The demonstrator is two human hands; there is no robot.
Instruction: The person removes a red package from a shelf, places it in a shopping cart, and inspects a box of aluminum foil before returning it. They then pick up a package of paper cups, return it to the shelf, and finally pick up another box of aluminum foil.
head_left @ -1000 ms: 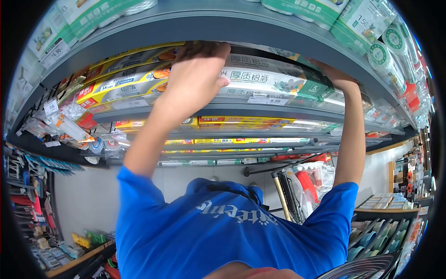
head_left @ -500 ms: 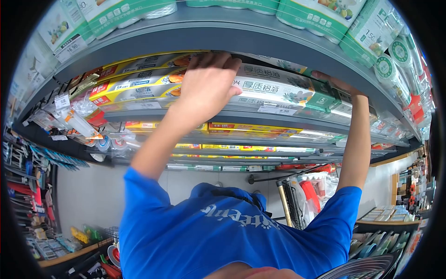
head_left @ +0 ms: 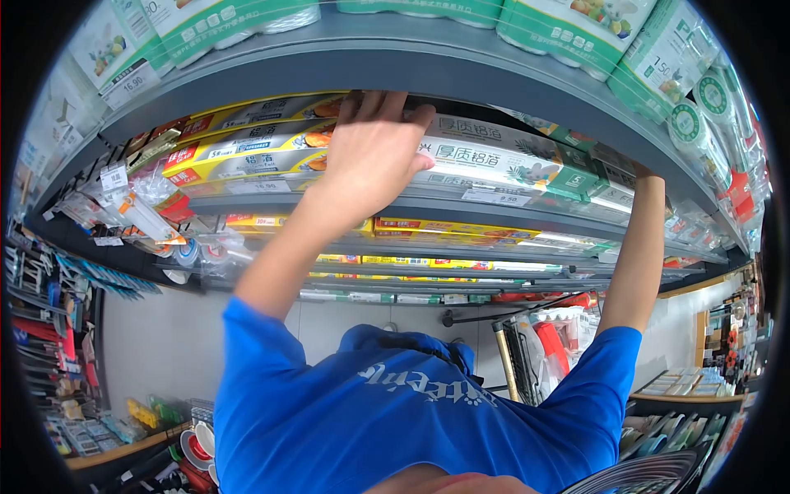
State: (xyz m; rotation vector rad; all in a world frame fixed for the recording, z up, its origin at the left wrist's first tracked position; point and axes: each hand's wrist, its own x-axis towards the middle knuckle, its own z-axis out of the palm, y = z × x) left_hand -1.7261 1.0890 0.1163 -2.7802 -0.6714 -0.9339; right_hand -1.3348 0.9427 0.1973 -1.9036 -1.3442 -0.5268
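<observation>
My left hand (head_left: 377,152) lies over the front of the foil boxes on the shelf, fingers spread and reaching up behind the upper shelf's edge, where the tips are hidden. Its thumb is near the left end of a silver and green aluminium foil box (head_left: 494,158). Yellow and silver foil boxes (head_left: 259,156) are stacked to the left of this hand. At the right end of the silver and green boxes is my right hand (head_left: 648,174), reaching in under the upper shelf; its fingers are hidden.
The grey upper shelf edge (head_left: 395,70) runs close above both hands, with green-and-white paper roll packs (head_left: 568,37) on it. Lower shelves hold more yellow boxes (head_left: 453,228). Behind me stands a shopping cart (head_left: 514,362) with goods in it.
My right hand has gone deeper under the upper shelf, so its fingers no longer show. The left hand stays over the boxes, and the view has shifted slightly.
</observation>
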